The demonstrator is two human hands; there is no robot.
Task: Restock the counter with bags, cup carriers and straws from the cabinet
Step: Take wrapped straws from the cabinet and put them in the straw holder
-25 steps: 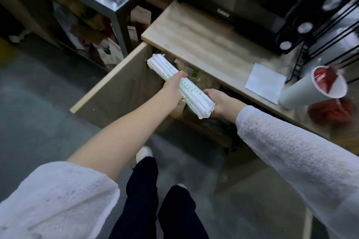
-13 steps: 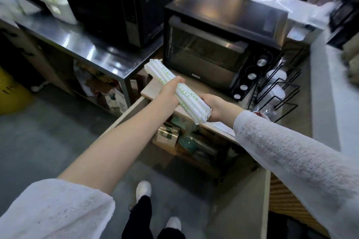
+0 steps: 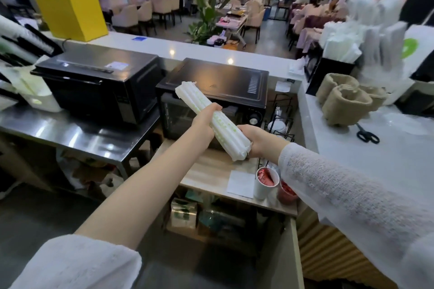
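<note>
straw bundle (image 3: 212, 119) held in the air, slanting up-left over the toaster oven (image 3: 211, 98) | left hand (image 3: 204, 119) arm stretched forward, grip clenched round bundle's middle | right hand (image 3: 257, 141) grip wrapped on lower end | cup carriers (image 3: 347, 101) on white desk (image 3: 375, 159), well right of both grips

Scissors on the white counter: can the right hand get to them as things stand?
Probably not yet. The right hand grips the near end of the straw bundle, so it's occupied. The scissors lie uncovered on the counter to its right.
</note>
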